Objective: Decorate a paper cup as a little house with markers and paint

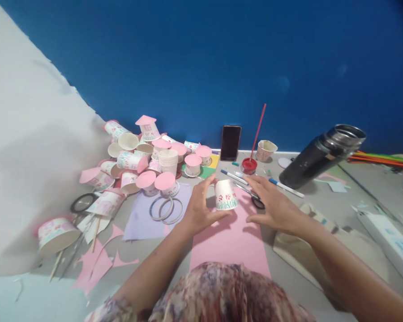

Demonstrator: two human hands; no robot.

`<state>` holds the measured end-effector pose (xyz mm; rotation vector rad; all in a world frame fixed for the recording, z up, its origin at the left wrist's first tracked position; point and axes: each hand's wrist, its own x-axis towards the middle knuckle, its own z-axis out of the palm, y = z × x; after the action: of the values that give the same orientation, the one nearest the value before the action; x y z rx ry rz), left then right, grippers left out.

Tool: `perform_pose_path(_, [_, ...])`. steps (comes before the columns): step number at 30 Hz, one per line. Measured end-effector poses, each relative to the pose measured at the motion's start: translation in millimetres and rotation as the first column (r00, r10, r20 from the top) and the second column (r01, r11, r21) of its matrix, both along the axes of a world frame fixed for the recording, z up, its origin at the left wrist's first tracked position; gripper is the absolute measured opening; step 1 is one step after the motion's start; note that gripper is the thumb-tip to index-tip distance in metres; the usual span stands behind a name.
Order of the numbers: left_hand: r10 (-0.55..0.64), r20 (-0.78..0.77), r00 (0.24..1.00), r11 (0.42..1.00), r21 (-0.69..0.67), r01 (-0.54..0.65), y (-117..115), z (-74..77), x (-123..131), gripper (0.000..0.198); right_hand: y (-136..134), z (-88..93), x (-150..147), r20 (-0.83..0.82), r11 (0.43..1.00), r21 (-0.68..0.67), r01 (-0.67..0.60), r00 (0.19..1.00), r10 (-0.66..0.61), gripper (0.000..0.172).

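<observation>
A white paper cup (226, 196) with red flower marks and green zigzag strokes stands upside down over a pink sheet (228, 243). My left hand (201, 208) curves around the cup's left side, thumb and fingers apart; whether a fingertip touches it I cannot tell. To the right, my right hand (272, 201) is open with spread fingers, apart from the cup. Scissors (257, 201) lie by the right hand's fingers, partly hidden by it. Beyond the cup are a marker (234, 177) and a second blue-capped marker (286, 188).
Several decorated cups with pink paper tops (166, 182) crowd the left, beside stacked plain cups (168, 161). Tape rings (161, 209) lie on a lilac sheet (136, 223). A phone (230, 143) leans on the wall. A black flask (317, 156) and beige cloth (336, 250) are right.
</observation>
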<state>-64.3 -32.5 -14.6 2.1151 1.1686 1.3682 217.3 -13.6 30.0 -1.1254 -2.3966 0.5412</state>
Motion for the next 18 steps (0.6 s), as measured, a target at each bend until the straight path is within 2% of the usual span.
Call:
perform_pose_path(1, [-0.038,-0.039,0.999,0.999,0.030,0.039,-2,1.2,4,0.109,-3,0.1,-6,-0.019,1.000,0.003,-0.019,1.000,0.019,0.112])
perform_pose_path(3, [-0.103,-0.080,0.991,0.992,0.070,0.109,-7,3.1,11,0.109,-6,0.2,-12,-0.088,0.999,-0.004,-0.034,0.996,0.034,0.097])
perform_pose_path(5, [-0.154,-0.053,0.987,0.985,0.067,0.158,-10,2.8,17,0.114,-6,-2.4,-12,-0.236,0.996,-0.086,-0.035,0.972,0.013,0.078])
perform_pose_path(6, [-0.174,-0.011,0.985,0.984,0.039,0.175,-11,1.7,18,0.120,-6,-5.3,-10,-0.318,0.988,-0.147,-0.043,0.948,-0.006,0.074])
perform_pose_path(7, [-0.194,0.048,0.980,0.981,-0.015,0.195,-11,0.3,19,0.126,-4,-9.0,-6,-0.393,0.976,-0.209,-0.060,0.919,-0.027,0.076])
perform_pose_path(9, [-0.231,0.203,0.951,0.947,-0.178,0.268,-10,-2.7,19,0.131,-1,-18.4,-1,-0.486,0.949,-0.294,-0.119,0.873,-0.041,0.092])
perform_pose_path(12, [-0.284,0.392,0.875,0.841,-0.336,0.424,-8,-3.9,21,0.117,1,-34.0,0,-0.552,0.917,-0.340,-0.208,0.834,-0.016,0.112])
perform_pose_path(15, [-0.327,0.478,0.815,0.791,-0.334,0.513,-9,-1.1,27,0.100,-1,-48.1,-7,-0.595,0.899,-0.360,-0.249,0.803,-0.016,0.116])
perform_pose_path(18, [-0.288,0.536,0.794,0.802,-0.318,0.505,-12,1.0,33,0.085,-2,-57.7,-10,-0.592,0.901,-0.362,-0.240,0.806,-0.023,0.116])
